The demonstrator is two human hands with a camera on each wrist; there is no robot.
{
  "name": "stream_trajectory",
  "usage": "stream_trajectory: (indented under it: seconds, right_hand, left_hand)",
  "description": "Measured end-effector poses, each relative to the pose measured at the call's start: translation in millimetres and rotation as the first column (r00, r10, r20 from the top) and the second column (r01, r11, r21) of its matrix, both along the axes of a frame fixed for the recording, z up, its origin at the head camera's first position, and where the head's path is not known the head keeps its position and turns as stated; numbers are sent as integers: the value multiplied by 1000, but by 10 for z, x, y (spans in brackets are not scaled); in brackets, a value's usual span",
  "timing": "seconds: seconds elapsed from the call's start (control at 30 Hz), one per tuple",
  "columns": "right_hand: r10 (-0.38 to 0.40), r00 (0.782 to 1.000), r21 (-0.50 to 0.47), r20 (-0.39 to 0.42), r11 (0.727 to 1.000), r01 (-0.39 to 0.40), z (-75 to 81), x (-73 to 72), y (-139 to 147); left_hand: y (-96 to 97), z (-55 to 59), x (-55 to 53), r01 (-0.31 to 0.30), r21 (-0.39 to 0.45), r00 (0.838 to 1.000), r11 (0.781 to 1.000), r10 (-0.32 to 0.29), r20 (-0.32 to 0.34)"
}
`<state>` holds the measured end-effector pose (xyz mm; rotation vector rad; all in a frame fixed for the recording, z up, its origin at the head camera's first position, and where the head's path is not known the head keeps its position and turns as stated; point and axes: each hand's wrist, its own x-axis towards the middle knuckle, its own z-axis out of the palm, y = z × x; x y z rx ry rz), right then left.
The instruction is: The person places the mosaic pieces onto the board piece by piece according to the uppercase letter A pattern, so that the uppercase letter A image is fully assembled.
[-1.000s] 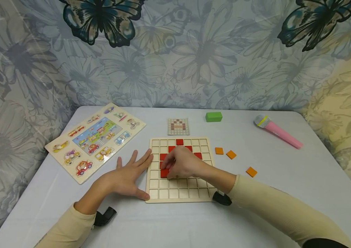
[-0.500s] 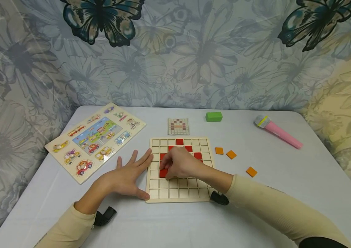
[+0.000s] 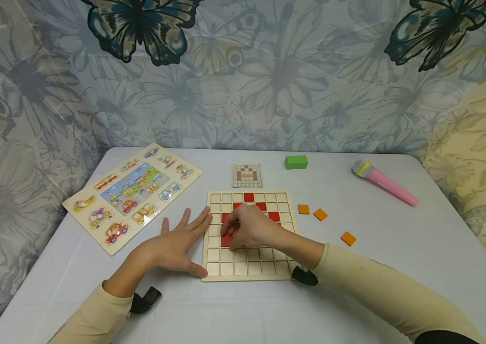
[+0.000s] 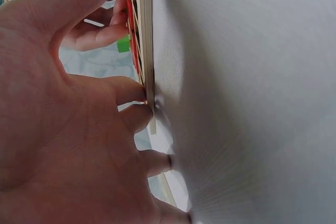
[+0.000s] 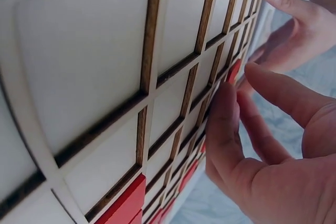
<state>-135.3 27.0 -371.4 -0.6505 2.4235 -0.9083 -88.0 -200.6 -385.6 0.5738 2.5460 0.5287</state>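
Observation:
A wooden grid board (image 3: pixel 243 277) lies on the white table, with several red square tiles (image 3: pixel 248 197) set in its cells. My right hand (image 3: pixel 253 224) reaches over the board's left part. Its thumb and fingertips pinch a red tile (image 5: pixel 234 71) low on the left side of the pattern, and the hand hides other cells. With fingers spread, my left hand (image 3: pixel 178 246) rests against the board's left edge. In the left wrist view, its fingertips (image 4: pixel 137 88) touch the edge of the board.
Three orange tiles (image 3: pixel 303 209) lie to the right of the board. Behind it are a small pattern card (image 3: pixel 247 176) and a green block (image 3: pixel 296 162). A pink toy microphone (image 3: pixel 391 187) lies at the right, a vehicle puzzle board (image 3: pixel 97 186) at the left.
The red tile under my right hand's fingers has shifted slightly left, and the right forearm has moved slightly left with it. The left hand has stayed in place.

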Motion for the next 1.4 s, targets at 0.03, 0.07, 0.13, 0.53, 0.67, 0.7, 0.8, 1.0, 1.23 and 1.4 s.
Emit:
stream_trajectory:
  seconds: [0.03, 0.07, 0.13, 0.53, 0.67, 0.7, 0.8, 1.0, 1.23, 1.4]
  right_hand:
    - [1, 1000, -5, 0, 1000, -1, 2, 1, 6]
    - [0, 1000, -10, 0, 1000, 0, 3, 3, 12]
    - [-3, 1000, -22, 6, 1000, 3, 13, 8, 26]
    - [-18, 1000, -63, 9, 998, 18, 95, 60, 168]
    - [-35, 999, -80, 20, 996, 36, 91, 46, 261]
    - [-37, 999, -84, 16, 996, 39, 87, 40, 287]
    - [-42, 999, -109, 10, 993, 43, 92, 25, 369]
    - [-81, 996, -172, 38, 981, 86, 133, -1, 542]
    - [-149, 988, -221, 32, 963, 153, 127, -41, 773]
    - [-214, 977, -195, 3, 958, 211, 130, -62, 939]
  left_hand:
    - [1, -3, -2, -1, -1, 1000, 1000, 1, 2]
    - [1, -6, -3, -2, -3, 1000, 1000, 2, 3]
    - [-3, -14, -5, -2, -4, 1000, 1000, 2, 2]
    - [-19, -37, -4, -3, 2, 1000, 1000, 3, -6]
    - [-10, -23, -4, -8, -6, 1000, 1000, 8, 1]
    - [-6, -19, -3, -7, -3, 1000, 1000, 7, 1]
    - [2, -8, 0, -7, -2, 1000, 1000, 7, 4]
    - [8, -3, 2, -2, 3, 1000, 1000, 2, 0]
    - [-1, -33, 1, -1, 6, 1000, 1000, 1, -7]
    - [2, -33, 9, -3, 3, 1000, 1000, 3, -8]
